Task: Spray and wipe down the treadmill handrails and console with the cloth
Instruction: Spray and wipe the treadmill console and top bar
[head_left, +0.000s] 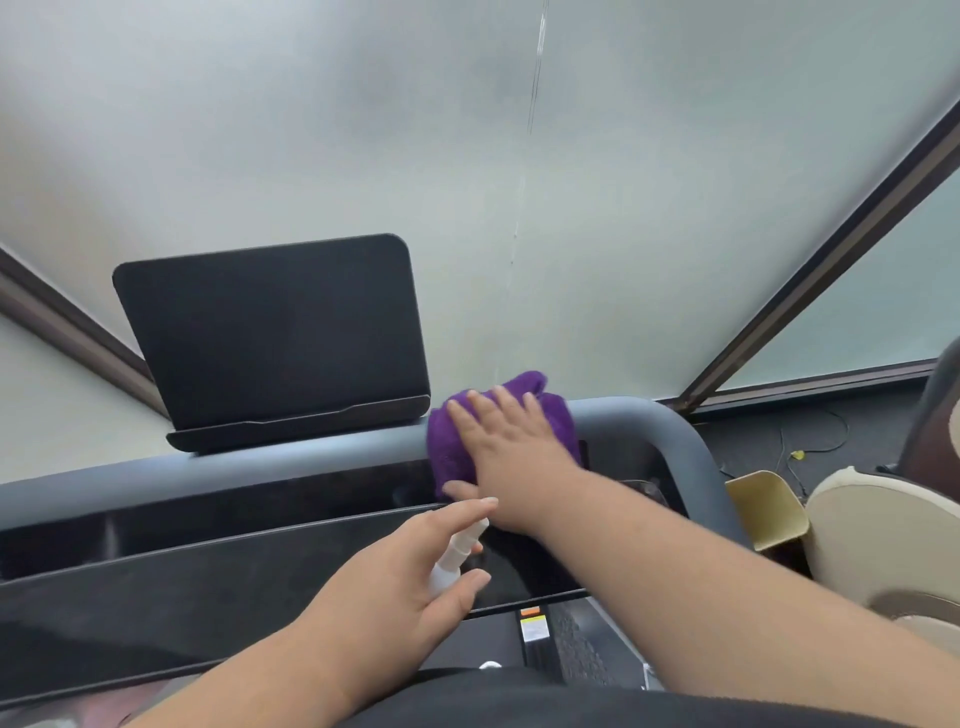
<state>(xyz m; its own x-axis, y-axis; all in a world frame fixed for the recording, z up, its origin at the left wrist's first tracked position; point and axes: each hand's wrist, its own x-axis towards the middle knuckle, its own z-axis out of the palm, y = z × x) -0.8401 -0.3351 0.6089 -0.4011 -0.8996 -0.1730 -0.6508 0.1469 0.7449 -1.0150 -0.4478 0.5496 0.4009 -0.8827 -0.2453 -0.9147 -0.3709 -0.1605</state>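
Note:
A purple cloth (558, 410) lies bunched on the grey handrail (311, 457) of the treadmill, just right of the black screen (270, 332). My right hand (509, 452) presses flat on the cloth with straight, spread fingers. My left hand (415, 577) grips a small white spray bottle (457, 553) over the glossy black console (208, 587), index finger stretched over its nozzle, which points toward the cloth. The handrail curves down at the right (691, 457).
Frosted glass panels with dark frames stand behind the treadmill. To the right are a beige bin (769, 509), a cream rounded seat-like object (883, 535) and cables on the dark floor. The treadmill belt (576, 644) shows below the console.

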